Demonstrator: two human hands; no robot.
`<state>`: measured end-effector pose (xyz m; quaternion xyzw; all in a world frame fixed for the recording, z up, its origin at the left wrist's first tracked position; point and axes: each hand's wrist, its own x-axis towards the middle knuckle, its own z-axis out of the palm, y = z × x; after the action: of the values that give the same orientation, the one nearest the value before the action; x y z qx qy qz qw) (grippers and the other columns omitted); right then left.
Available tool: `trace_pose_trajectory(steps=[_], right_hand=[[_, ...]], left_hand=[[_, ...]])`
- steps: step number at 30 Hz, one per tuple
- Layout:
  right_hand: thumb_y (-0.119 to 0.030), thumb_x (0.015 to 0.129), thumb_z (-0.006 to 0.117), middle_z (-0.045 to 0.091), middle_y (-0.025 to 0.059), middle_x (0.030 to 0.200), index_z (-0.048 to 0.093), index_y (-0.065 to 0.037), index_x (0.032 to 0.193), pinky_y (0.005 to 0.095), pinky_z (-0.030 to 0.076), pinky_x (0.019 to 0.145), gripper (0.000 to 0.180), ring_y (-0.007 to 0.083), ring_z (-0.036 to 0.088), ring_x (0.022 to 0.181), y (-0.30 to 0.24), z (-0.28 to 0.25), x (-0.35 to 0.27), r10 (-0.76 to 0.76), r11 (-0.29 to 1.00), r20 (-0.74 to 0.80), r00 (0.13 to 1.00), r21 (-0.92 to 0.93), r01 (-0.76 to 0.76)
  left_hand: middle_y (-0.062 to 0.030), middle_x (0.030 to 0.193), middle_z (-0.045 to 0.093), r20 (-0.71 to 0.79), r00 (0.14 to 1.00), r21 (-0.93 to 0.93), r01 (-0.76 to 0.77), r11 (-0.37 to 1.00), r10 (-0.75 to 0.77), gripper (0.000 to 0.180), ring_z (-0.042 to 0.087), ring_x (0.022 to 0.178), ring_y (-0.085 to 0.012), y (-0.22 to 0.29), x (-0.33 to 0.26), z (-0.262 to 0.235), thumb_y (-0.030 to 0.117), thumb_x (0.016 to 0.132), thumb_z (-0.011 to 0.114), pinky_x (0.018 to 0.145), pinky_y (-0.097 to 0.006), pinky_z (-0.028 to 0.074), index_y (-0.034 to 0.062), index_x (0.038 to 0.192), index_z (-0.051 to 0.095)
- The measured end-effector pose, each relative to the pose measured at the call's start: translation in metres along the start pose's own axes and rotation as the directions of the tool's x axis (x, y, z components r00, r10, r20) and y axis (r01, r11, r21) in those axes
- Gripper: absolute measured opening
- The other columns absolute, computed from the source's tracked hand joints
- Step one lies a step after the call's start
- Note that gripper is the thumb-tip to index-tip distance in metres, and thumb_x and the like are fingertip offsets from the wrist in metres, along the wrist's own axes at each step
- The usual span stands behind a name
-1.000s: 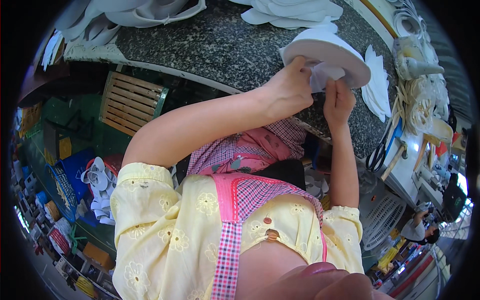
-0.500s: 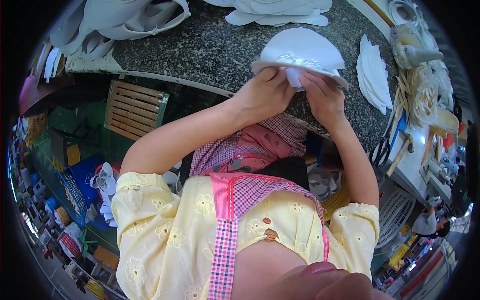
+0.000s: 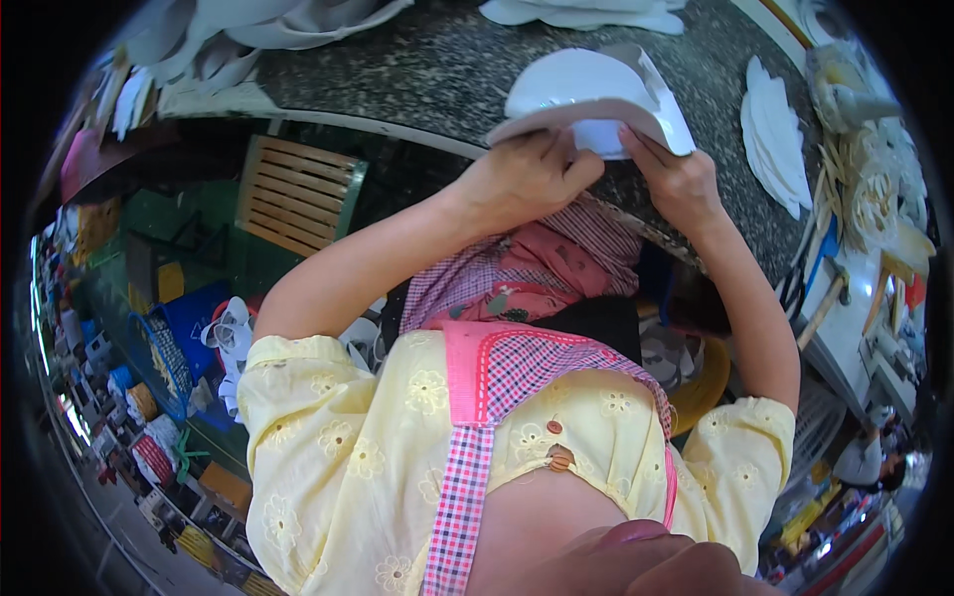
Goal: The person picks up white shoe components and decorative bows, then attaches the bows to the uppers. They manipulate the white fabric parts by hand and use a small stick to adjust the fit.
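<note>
Both my hands hold a white moulded hat-shaped piece (image 3: 581, 89) at the near edge of a dark speckled counter (image 3: 417, 70). My left hand (image 3: 522, 179) grips its rim from below on the left. My right hand (image 3: 676, 179) grips the rim on the right, with fingers pressed up against the underside. The piece is tilted, its domed top facing away from me. A smaller white part (image 3: 606, 139) shows under the rim between my hands.
More white moulded pieces lie at the counter's far left (image 3: 298, 15) and far edge (image 3: 586, 12). A stack of flat white pieces (image 3: 775, 134) sits to the right. A wooden slatted stool (image 3: 298, 194) stands below the counter on the left. Tools and clutter fill the right side (image 3: 874, 189).
The white piece and both hands have shifted left and slightly up in view, and the piece has tilted more on edge. Both hands kept hold of it.
</note>
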<state>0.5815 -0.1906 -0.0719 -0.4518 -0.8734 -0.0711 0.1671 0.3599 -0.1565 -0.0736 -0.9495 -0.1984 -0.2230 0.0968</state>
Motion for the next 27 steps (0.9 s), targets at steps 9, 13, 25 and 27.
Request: trace_pose_trajectory(steps=[9, 13, 25, 27], right_hand=[[0.003, 0.067, 0.046, 0.051, 0.0183, 0.114, 0.051, 0.002, 0.111, 0.0383, 0.048, 0.074, 0.044, 0.0338, 0.054, 0.097, 0.016, 0.013, -0.027, -0.049, 0.998, 0.128, 0.991, -0.036, 0.054], [0.005, 0.064, 0.048, 0.05, 0.0171, 0.107, 0.052, 0.003, 0.105, 0.0399, 0.045, 0.078, 0.041, 0.0355, 0.051, 0.098, -0.011, -0.001, 0.001, -0.073, 0.997, 0.147, 0.986, 0.046, 0.067], [0.003, 0.073, 0.051, 0.053, 0.0179, 0.085, 0.051, 0.002, 0.094, 0.0442, 0.042, 0.077, 0.022, 0.0362, 0.051, 0.085, 0.0, -0.025, 0.007, -0.125, 0.99, -0.151, 0.981, -0.078, 0.115], [0.002, 0.069, 0.057, 0.054, 0.0139, 0.078, 0.054, 0.0, 0.085, 0.0396, 0.043, 0.068, 0.016, 0.032, 0.053, 0.076, -0.004, -0.037, 0.025, -0.066, 0.992, -0.214, 0.975, 0.087, 0.086]], left_hand=[[-0.0069, 0.07, 0.051, -0.123, 0.992, -0.12, -0.052, 0.991, 0.037, 0.021, 0.051, 0.073, -0.0237, 0.017, 0.003, 0.04, 0.019, 0.061, 0.053, 0.064, -0.033, 0.044, 0.001, 0.067, 0.06], [-0.0054, 0.07, 0.052, -0.156, 0.987, -0.065, 0.037, 0.997, -0.047, 0.02, 0.05, 0.079, -0.0232, 0.02, -0.003, 0.016, 0.02, 0.057, 0.055, 0.067, -0.033, 0.044, 0.0026, 0.065, 0.062], [-0.0083, 0.066, 0.06, 0.218, 0.971, -0.252, -0.038, 0.967, 0.095, 0.014, 0.061, 0.067, -0.0286, -0.038, 0.067, -0.037, 0.02, 0.066, 0.056, 0.054, -0.04, 0.046, 0.0172, 0.079, 0.058], [-0.0093, 0.066, 0.059, 0.308, 0.95, -0.249, 0.03, 0.968, 0.049, 0.015, 0.06, 0.071, -0.0285, -0.051, 0.075, -0.073, 0.023, 0.066, 0.058, 0.061, -0.041, 0.046, 0.0151, 0.078, 0.056]])
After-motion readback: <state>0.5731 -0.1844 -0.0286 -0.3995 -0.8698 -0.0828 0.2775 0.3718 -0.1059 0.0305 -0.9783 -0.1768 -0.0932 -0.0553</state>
